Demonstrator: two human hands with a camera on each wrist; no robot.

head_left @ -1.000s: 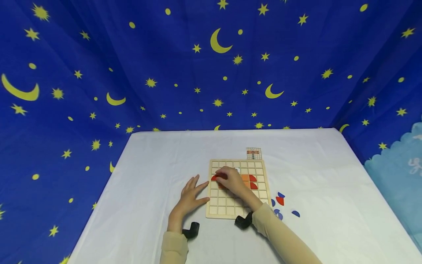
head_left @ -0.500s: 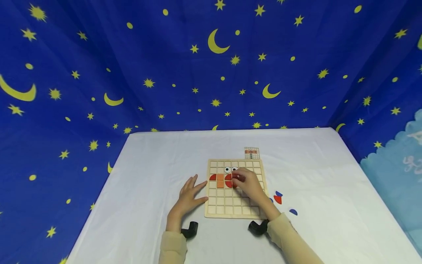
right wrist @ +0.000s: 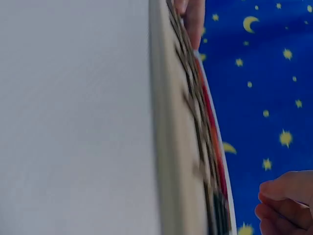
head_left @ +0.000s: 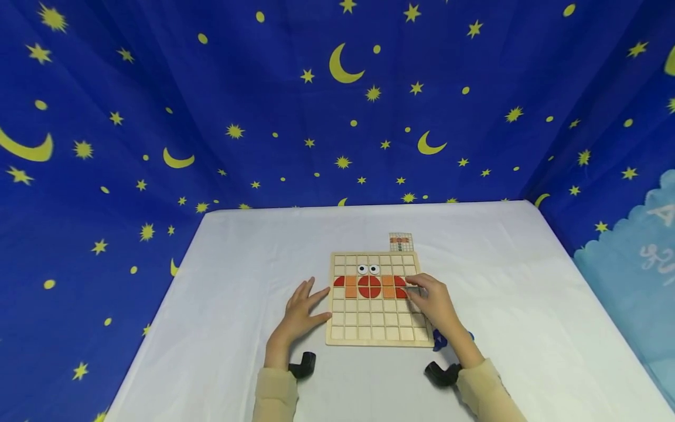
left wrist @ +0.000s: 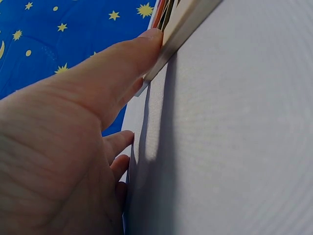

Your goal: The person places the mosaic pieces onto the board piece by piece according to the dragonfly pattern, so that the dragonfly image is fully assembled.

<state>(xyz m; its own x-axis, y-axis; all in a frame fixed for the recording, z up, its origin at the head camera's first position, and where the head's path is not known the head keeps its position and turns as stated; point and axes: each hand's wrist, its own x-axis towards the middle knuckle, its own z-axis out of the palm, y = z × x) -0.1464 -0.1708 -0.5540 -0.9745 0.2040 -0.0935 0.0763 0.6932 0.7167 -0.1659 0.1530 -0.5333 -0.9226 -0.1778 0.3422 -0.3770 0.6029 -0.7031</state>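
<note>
A wooden grid board (head_left: 365,334) lies on the table. On it sit two googly-eye pieces (head_left: 368,269), a red circle made of quarter pieces (head_left: 370,287), orange squares (head_left: 350,287) and red pieces at both sides. My left hand (head_left: 299,313) has its fingers spread, thumb and fingertip at the board's left edge; the left wrist view shows the thumb (left wrist: 129,56) against the frame. Over the board's right side, my right hand (head_left: 432,299) has bent fingers close to the right-hand red pieces (head_left: 401,292). In the right wrist view, no piece shows between its fingertips (right wrist: 268,191).
A small pattern card (head_left: 401,242) lies just beyond the board's top right. Several blue pieces (head_left: 439,340) lie at the board's lower right, partly hidden by my right forearm. Black wrist devices (head_left: 443,374) hang at both wrists. A blue starry curtain (head_left: 295,105) stands behind the table.
My right hand has moved rightward across the board, from the left side over the middle to the right side, uncovering the eyes and the red circle. My left hand stays at the edge.
</note>
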